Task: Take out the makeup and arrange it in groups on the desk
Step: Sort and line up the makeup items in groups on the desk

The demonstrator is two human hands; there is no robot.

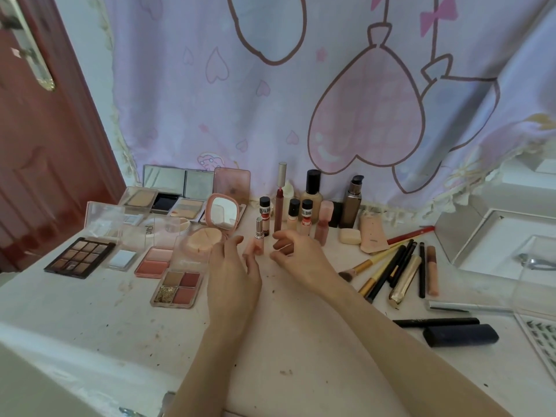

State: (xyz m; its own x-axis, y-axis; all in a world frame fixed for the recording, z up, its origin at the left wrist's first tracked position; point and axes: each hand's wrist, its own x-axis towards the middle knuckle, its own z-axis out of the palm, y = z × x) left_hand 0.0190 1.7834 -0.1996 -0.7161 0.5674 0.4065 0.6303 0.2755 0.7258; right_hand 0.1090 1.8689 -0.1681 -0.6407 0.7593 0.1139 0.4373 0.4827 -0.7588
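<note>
Makeup covers most of the white desk [90, 311], already sorted by kind. The largest set sits left of centre: open palettes, among them a dark eyeshadow palette [79, 257], a four-pan palette [177, 285] and a round pink compact [216, 224] with its mirror raised. Along the back, against the heart-printed curtain [301, 85], stands a row of bottles, including a foundation bottle [313, 197] and a pump bottle [352, 203]. Right of centre lies a fan of brushes and pencils [388, 272].

Smallest is the item in hand: a pink lipstick [255, 243] standing just in front of the bottle row, at mid-frame. The left hand [234, 269] reaches in from below with fingers loosely extended beside the lipstick's base; whether they touch it I cannot tell. The right hand [298, 254] hovers on the other side with fingers lightly curled and nothing in them.

The step looks like settling this lipstick upright with the bottle group. It is narrow and top-heavy, so it should be released gently, with both hands drawn straight back clear of the neighbouring small bottles [298, 215].
</note>
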